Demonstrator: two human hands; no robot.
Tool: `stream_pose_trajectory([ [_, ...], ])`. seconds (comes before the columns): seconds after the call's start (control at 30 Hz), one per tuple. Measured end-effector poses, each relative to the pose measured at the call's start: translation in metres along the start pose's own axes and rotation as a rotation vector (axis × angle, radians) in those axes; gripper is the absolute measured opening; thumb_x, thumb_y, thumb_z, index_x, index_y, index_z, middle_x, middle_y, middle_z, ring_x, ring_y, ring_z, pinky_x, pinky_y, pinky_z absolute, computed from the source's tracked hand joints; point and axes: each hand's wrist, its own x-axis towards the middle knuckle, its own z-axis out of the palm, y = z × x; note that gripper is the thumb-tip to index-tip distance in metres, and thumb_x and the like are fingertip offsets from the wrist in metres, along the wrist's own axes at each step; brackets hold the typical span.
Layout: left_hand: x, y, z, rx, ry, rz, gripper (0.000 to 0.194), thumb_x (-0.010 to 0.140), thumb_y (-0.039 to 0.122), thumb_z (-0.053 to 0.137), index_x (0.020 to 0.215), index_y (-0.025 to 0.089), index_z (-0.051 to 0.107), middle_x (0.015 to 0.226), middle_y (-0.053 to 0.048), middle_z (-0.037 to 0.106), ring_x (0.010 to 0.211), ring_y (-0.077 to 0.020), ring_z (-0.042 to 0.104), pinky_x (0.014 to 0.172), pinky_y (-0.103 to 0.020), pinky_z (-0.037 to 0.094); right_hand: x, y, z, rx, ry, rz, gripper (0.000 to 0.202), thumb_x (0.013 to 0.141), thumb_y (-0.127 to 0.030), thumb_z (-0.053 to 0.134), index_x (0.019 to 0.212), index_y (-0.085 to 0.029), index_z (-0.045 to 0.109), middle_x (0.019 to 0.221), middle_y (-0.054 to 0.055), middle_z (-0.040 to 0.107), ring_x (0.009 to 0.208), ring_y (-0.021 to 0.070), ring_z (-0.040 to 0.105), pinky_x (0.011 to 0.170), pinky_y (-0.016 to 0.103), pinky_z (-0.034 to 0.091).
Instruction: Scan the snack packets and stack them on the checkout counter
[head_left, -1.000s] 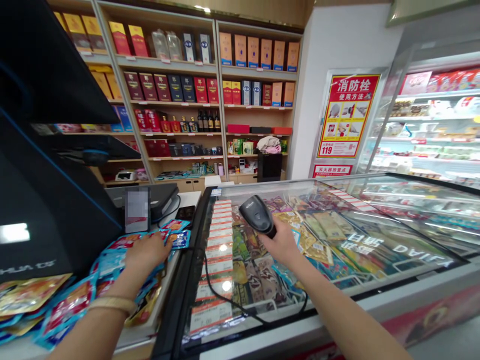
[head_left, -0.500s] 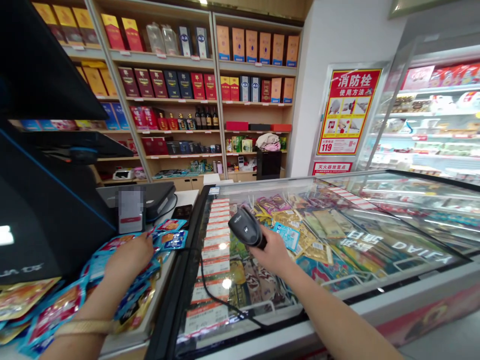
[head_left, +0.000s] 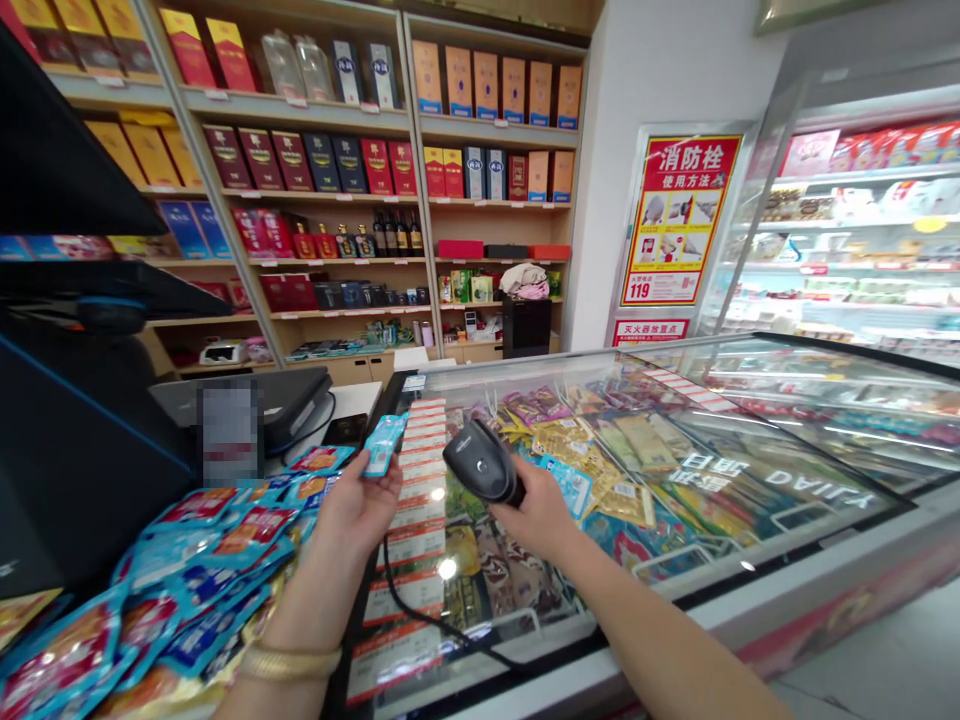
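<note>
My left hand (head_left: 365, 505) pinches a small light-blue snack packet (head_left: 385, 446) by its lower edge, raised near the left rim of the freezer. In my right hand (head_left: 541, 508) is a black barcode scanner (head_left: 480, 462), its head tilted up and to the left, toward the packet. The scanner hovers over the freezer's glass lid, a short way right of the packet. Beneath my left forearm spreads a heap of blue, red and gold snack packets (head_left: 210, 560) on the counter. A black cable (head_left: 420, 612) loops across the lid below both hands.
A glass-topped chest freezer (head_left: 720, 590) full of wrapped ices runs to the right. A dark checkout terminal (head_left: 60, 420) stands at the left, by a phone (head_left: 229, 430) with a blurred screen. Shelves of boxed bottles (head_left: 315, 100) line the back, and a lit chiller (head_left: 870, 240) is far right.
My left hand has risen from the heap and moved right, bringing up a blue packet that now faces the scanner. My right hand still holds the scanner. The view has shifted slightly.
</note>
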Motion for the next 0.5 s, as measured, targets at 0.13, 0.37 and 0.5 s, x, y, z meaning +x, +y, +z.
stream_pose_trajectory([
  [0.13, 0.004, -0.016, 0.002, -0.045, 0.000, -0.047, 0.018, 0.080, 0.001, 0.050, 0.077, 0.016, 0.059, 0.075, -0.002, 0.068, 0.063, -0.0086, 0.063, 0.062, -0.019, 0.054, 0.000, 0.002, 0.001, 0.025, -0.015, 0.007, 0.019, 0.070, -0.025, 0.058, 0.088, -0.021, 0.062, 0.077, 0.003, 0.067, 0.067, 0.0178, 0.058, 0.065, 0.026, 0.045],
  [0.37, 0.008, -0.028, -0.010, 0.092, -0.040, 0.152, 0.029, 0.066, -0.005, 0.062, 0.082, 0.019, 0.062, 0.078, 0.001, 0.071, 0.075, -0.0118, 0.068, 0.069, -0.020, 0.054, 0.000, -0.002, -0.002, -0.032, -0.106, 0.021, 0.014, 0.067, -0.023, 0.058, 0.080, -0.022, 0.060, 0.071, 0.001, 0.064, 0.064, 0.0170, 0.057, 0.061, 0.025, 0.040],
  [0.5, 0.012, -0.031, -0.017, 0.132, -0.120, 0.235, 0.032, 0.056, 0.003, 0.074, 0.082, 0.017, 0.062, 0.076, 0.001, 0.070, 0.077, -0.0144, 0.068, 0.079, -0.027, 0.054, 0.000, -0.006, -0.004, -0.069, -0.180, 0.026, 0.013, 0.067, -0.023, 0.060, 0.080, -0.022, 0.061, 0.072, 0.001, 0.066, 0.065, 0.0178, 0.059, 0.061, 0.025, 0.040],
])
